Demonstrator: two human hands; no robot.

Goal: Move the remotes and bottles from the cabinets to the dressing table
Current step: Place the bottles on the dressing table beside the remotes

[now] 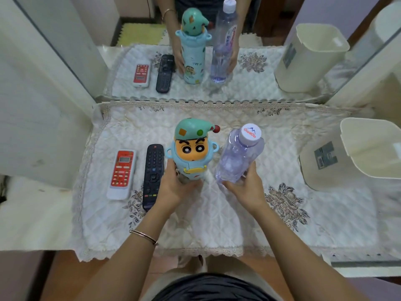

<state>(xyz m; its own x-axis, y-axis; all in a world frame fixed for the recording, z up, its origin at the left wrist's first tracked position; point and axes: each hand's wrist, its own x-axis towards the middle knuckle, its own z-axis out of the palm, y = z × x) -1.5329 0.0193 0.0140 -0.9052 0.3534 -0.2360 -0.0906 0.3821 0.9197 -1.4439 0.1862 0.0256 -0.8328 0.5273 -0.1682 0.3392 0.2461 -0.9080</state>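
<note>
A light-blue cartoon-character bottle (192, 153) with a green cap stands upright on the dressing table's quilted cloth (227, 213). My left hand (175, 187) grips its lower body. A clear plastic water bottle (236, 157) with a white cap stands just to its right, and my right hand (245, 187) wraps its base. A black remote (153, 174) lies flat left of the cartoon bottle. A red-and-white remote (122, 173) lies further left. The bottles' bases are hidden behind my hands.
A mirror (206, 61) at the back of the table reflects the bottles, remotes and my arms. A cream plastic bin (368, 153) stands on the right end of the table. White cabinet panels flank the table on both sides.
</note>
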